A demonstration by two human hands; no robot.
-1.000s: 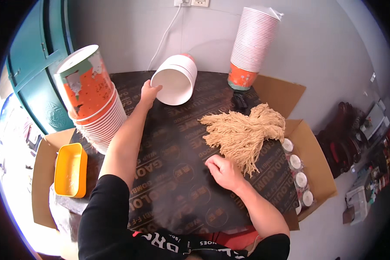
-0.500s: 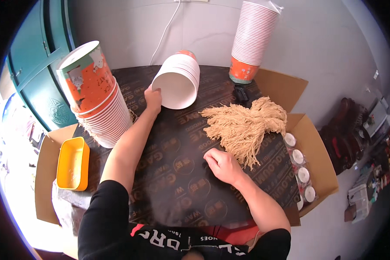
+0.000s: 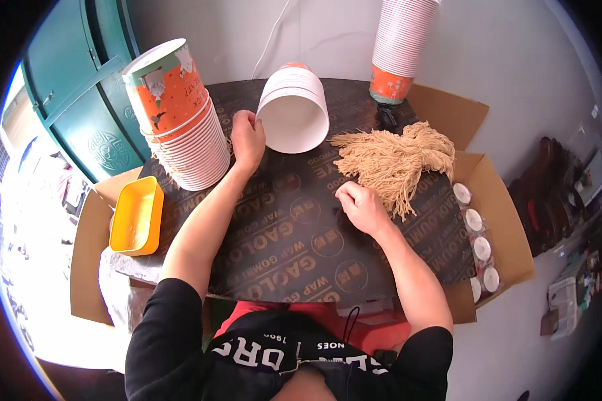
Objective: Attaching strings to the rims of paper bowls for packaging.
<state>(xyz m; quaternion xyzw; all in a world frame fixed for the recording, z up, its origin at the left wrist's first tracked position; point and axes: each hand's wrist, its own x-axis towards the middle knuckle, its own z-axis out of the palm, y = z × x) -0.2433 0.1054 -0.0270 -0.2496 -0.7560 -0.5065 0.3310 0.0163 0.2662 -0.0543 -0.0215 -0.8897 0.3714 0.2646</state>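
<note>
A nested stack of white paper buckets [image 3: 312,127] lies on its side at the far middle of the table, mouth facing me. My left hand [image 3: 249,142] is closed at the left edge of the front bucket's rim, thumb against it; the fingertips are partly hidden. My right hand [image 3: 363,208] rests in a loose fist near the table's middle, its inner fingers out of sight. Just beyond it lies a bundle of tan cotton strings [image 3: 398,160], like a mop head, with loose ends spread toward my hand.
A tall stack of orange-printed paper buckets [image 3: 187,144] stands at left, another [image 3: 398,53] at far right. A yellow plastic tub [image 3: 138,217] sits at the left edge. An open carton [image 3: 505,227] with white round-topped items is at right. A small black object [image 3: 386,116] lies behind the strings.
The view has tilted, so the table sits higher in the picture. My left hand has shifted slightly outward at the bucket's rim. My right hand keeps its place beside the strings.
</note>
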